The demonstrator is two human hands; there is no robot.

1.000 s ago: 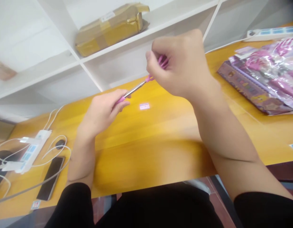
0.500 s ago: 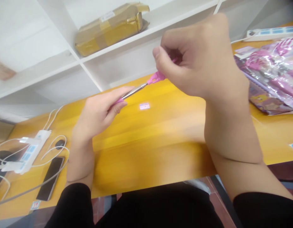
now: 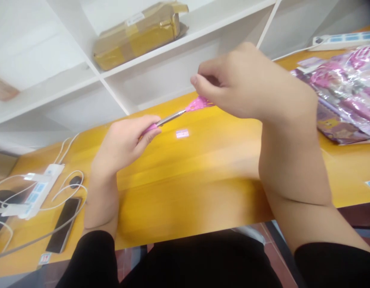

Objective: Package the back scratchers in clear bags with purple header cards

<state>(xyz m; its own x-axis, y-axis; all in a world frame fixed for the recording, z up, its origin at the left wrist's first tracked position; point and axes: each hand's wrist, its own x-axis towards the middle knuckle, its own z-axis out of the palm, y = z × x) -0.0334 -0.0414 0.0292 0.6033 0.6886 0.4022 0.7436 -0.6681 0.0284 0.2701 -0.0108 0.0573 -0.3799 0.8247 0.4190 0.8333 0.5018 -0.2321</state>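
Note:
A pink back scratcher [image 3: 172, 117] with a thin metal telescoping rod slants up to the right between my hands, above the table. My left hand [image 3: 125, 140] is closed around its pink handle, thumb along the near side. At the other end, the pink openwork head [image 3: 198, 104] meets the underside of my right hand [image 3: 239, 86]. The right fingers are curled in and the thumb points left; where they touch the head is partly hidden.
On the wooden table [image 3: 185, 180], a power strip [image 3: 44, 190], cables and a dark phone [image 3: 64, 226] lie left. Plastic-wrapped pink items [image 3: 347, 94] lie right, before another power strip [image 3: 343, 40]. A cardboard box [image 3: 140, 34] sits on the white shelf behind.
My right hand has dropped and turned at the wrist, its knuckles shifting down and left. The scratcher's head has tilted lower, showing more of its openwork. My left hand has barely moved.

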